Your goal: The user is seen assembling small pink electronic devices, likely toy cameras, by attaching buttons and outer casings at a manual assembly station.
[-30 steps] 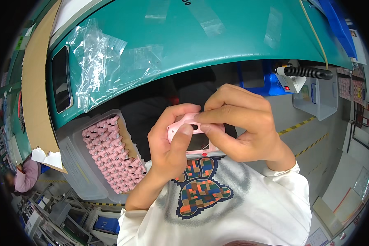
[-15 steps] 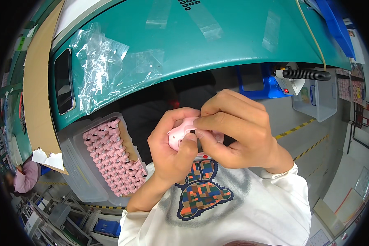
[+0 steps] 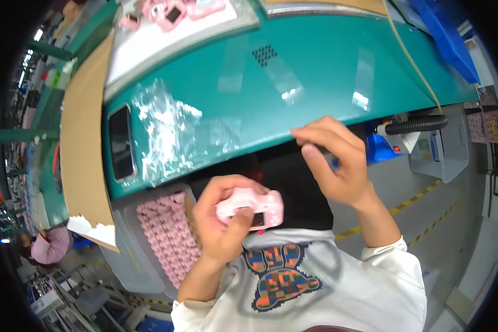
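Observation:
My left hand (image 3: 222, 218) is closed around a pink handheld gadget (image 3: 272, 209) with rounded ends, small buttons and a dark screen. The thumb lies across its face and covers part of the screen. Lifted away from it, my right hand (image 3: 340, 166) hovers at the table's front edge. Its fingers are bent forward and the thumb stands a little apart from them, with nothing visible between. Farther off on the green table, a cluster of small black pads (image 3: 264, 55) lies beside strips of clear tape (image 3: 286, 86).
Crumpled clear plastic (image 3: 169, 133) and a phone (image 3: 122, 143) lie on the table's left. A bin of pink parts (image 3: 169, 238) stands below. More pink gadgets (image 3: 171, 15) sit at the far left. A black hose (image 3: 416, 125) and a clear bin (image 3: 445, 149) are at right.
My right hand has let go of the pink gadget and moved right and forward to the table edge. My left hand still holds the gadget, now with its screen showing. The view has shifted.

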Demonstrator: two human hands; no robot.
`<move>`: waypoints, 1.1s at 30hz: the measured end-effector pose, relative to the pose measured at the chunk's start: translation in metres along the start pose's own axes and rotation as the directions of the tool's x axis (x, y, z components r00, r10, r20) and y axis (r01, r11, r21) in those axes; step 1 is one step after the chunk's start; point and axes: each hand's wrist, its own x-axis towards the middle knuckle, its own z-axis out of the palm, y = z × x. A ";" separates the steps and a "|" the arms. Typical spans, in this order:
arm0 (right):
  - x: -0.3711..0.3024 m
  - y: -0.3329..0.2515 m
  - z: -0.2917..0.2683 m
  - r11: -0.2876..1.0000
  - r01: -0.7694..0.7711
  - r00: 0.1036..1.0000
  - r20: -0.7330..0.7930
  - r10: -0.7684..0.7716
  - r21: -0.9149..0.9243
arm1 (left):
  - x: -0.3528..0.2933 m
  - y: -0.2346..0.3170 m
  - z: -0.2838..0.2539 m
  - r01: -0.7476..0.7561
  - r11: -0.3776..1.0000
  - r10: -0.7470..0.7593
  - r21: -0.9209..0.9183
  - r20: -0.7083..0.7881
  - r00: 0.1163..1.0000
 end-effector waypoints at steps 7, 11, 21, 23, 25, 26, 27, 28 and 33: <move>0.043 0.040 -0.012 0.795 0.072 0.988 -0.065 -0.139 -0.603 | 0.126 0.071 -0.008 -0.208 0.765 0.264 0.609 -0.002 0.964; 0.043 0.040 -0.005 0.706 0.076 0.985 -0.059 -0.165 -0.704 | 0.244 0.074 -0.028 -0.260 0.503 0.373 0.824 0.065 0.926; 0.042 0.052 -0.003 0.704 0.025 0.977 -0.131 -0.167 -0.709 | 0.357 0.045 -0.058 -0.295 0.228 0.302 0.928 0.220 0.927; 0.042 0.052 -0.003 0.704 0.016 0.978 -0.135 -0.158 -0.710 | 0.374 0.043 -0.062 -0.297 0.172 0.354 0.939 0.222 0.908; 0.043 0.052 -0.004 0.698 0.009 0.980 -0.134 -0.150 -0.716 | 0.389 0.040 -0.066 -0.300 0.153 0.379 0.942 0.224 0.898; 0.042 0.051 -0.004 0.697 0.011 0.980 -0.132 -0.151 -0.717 | 0.395 0.039 -0.067 -0.301 0.108 0.399 0.947 0.236 0.886; 0.043 0.051 -0.004 0.695 0.014 0.979 -0.130 -0.154 -0.719 | 0.401 0.040 -0.068 -0.302 0.061 0.421 0.951 0.249 0.872; 0.043 0.050 -0.005 0.693 0.021 0.979 -0.126 -0.160 -0.721 | 0.404 0.040 -0.069 -0.298 0.014 0.443 0.954 0.262 0.857; 0.040 0.050 -0.005 0.688 0.035 0.980 -0.109 -0.164 -0.725 | 0.370 0.046 -0.077 -0.425 -0.103 0.586 0.899 0.400 0.705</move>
